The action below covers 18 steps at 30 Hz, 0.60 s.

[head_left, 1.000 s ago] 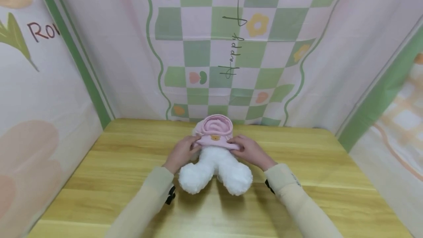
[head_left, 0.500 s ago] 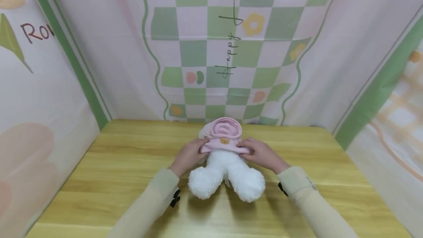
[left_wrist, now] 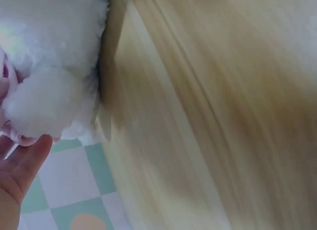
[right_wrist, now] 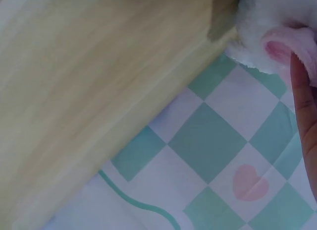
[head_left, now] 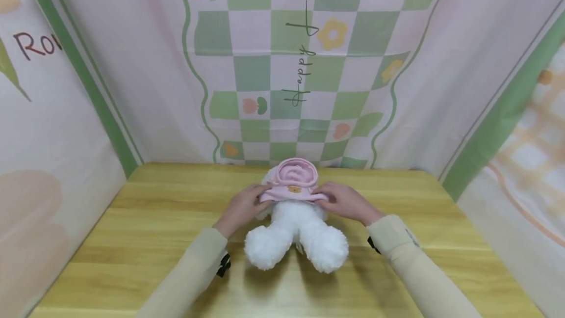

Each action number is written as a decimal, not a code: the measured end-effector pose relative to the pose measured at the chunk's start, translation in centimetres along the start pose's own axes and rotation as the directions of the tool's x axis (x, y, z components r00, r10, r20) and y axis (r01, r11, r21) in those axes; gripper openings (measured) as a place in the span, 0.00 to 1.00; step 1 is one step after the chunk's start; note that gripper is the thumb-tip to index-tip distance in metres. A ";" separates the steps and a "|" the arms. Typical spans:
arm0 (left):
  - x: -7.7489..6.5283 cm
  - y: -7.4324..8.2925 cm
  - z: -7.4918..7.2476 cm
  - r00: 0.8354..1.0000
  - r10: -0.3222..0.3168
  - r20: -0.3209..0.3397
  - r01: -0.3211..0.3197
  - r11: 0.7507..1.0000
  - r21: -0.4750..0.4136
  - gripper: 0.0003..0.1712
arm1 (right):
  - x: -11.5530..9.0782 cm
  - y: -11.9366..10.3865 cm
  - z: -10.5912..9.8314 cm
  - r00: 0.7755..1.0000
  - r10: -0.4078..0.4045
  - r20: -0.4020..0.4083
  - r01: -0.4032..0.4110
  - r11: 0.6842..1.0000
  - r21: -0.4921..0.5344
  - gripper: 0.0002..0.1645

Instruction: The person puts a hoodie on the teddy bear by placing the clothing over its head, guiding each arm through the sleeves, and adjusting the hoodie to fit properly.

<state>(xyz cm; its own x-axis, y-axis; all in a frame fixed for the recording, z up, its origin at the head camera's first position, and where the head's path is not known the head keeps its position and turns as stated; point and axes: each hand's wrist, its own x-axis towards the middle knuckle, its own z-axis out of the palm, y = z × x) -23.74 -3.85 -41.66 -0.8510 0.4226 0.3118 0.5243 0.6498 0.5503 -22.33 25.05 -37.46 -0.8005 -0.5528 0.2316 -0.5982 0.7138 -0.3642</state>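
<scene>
A white plush toy (head_left: 295, 220) lies on the table with its two legs toward me. Over its upper part sits a small pink doll garment (head_left: 282, 194) with a brown bear patch; the toy's head is hidden by it. My left hand (head_left: 242, 206) pinches the garment's left lower edge. On the other side, my right hand (head_left: 348, 202) pinches its right lower edge. In the left wrist view, fingertips (left_wrist: 38, 153) touch pink cloth beside white fur (left_wrist: 44, 98). The right wrist view shows a finger against the pink cloth (right_wrist: 282, 44).
The wooden table (head_left: 167, 239) extends around the toy. Behind it hangs a checkered green and white curtain (head_left: 251, 72) close to the table's back edge. Printed cloth walls (head_left: 39, 126) stand at both sides.
The toy and both hands shift slightly right, then back left in the head view, while the view itself also drifts. Both hands keep hold of the garment's lower edge.
</scene>
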 end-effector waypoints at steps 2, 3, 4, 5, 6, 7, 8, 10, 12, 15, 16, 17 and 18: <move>-0.1 -0.1 -0.3 1.000 -0.025 0.000 0.025 1.000 -0.005 0.23 | 0.3 0.0 -0.1 1.000 0.007 -0.002 -0.007 1.000 -0.003 0.13; -0.1 -0.1 -0.5 0.999 -0.037 -0.001 0.037 0.999 -0.008 0.22 | 0.5 0.0 -0.2 1.000 0.009 -0.003 -0.009 1.000 -0.009 0.13; 0.0 -0.1 -0.6 0.999 -0.048 -0.002 0.048 0.999 -0.006 0.22 | 0.7 0.0 -0.2 1.000 0.011 -0.001 -0.011 1.000 -0.015 0.12; 0.0 0.0 -0.8 0.998 -0.061 -0.007 0.061 0.998 -0.004 0.21 | 0.9 0.0 -0.3 1.000 0.014 -0.001 -0.014 1.000 -0.022 0.12; 0.0 0.0 -0.9 0.998 -0.065 -0.020 0.065 0.998 0.001 0.21 | 1.1 -0.1 -0.4 1.000 0.018 -0.004 -0.018 0.999 -0.035 0.11; 0.1 0.1 -1.0 0.997 -0.069 -0.038 0.070 0.998 0.002 0.21 | 1.3 -0.2 -0.6 1.000 0.026 -0.010 -0.027 0.998 -0.048 0.11; 0.1 0.2 -1.1 0.996 -0.066 -0.062 0.067 0.998 0.008 0.20 | 1.5 -0.3 -0.7 0.999 0.030 -0.020 -0.032 0.998 -0.061 0.09; 0.3 0.2 -1.3 0.992 -0.033 -0.126 0.037 0.999 0.032 0.19 | 2.1 -0.3 -1.0 0.998 0.026 -0.049 -0.030 0.995 -0.091 0.07; 0.6 0.1 -1.5 0.982 0.010 -0.190 0.000 0.998 0.056 0.19 | 2.6 -0.3 -1.2 0.997 0.016 -0.079 -0.024 0.994 -0.105 0.06; 1.1 -0.2 -2.0 0.955 0.118 -0.271 -0.085 0.988 0.130 0.19 | 3.4 -0.2 -1.6 0.994 -0.002 -0.112 -0.010 0.994 -0.110 0.07; 1.4 -0.3 -2.2 0.946 0.153 -0.287 -0.110 0.981 0.161 0.19 | 3.7 -0.1 -1.7 0.993 -0.002 -0.119 -0.010 0.995 -0.104 0.07; 1.6 -0.2 -2.5 0.937 0.184 -0.298 -0.133 0.974 0.186 0.18 | 4.0 -0.1 -1.9 0.992 0.008 -0.123 -0.020 0.995 -0.095 0.08; 1.8 -0.2 -2.7 0.925 0.220 -0.309 -0.158 0.964 0.216 0.18 | 4.2 -0.2 -2.1 0.991 0.018 -0.130 -0.031 0.995 -0.095 0.08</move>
<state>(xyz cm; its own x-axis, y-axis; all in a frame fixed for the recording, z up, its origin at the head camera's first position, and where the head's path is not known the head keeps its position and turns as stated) -25.46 -4.93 -39.07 -0.6810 0.3388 0.6492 0.6457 0.6959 0.3142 -25.68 23.45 -34.54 -0.8091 -0.4792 0.3401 -0.5742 0.7678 -0.2841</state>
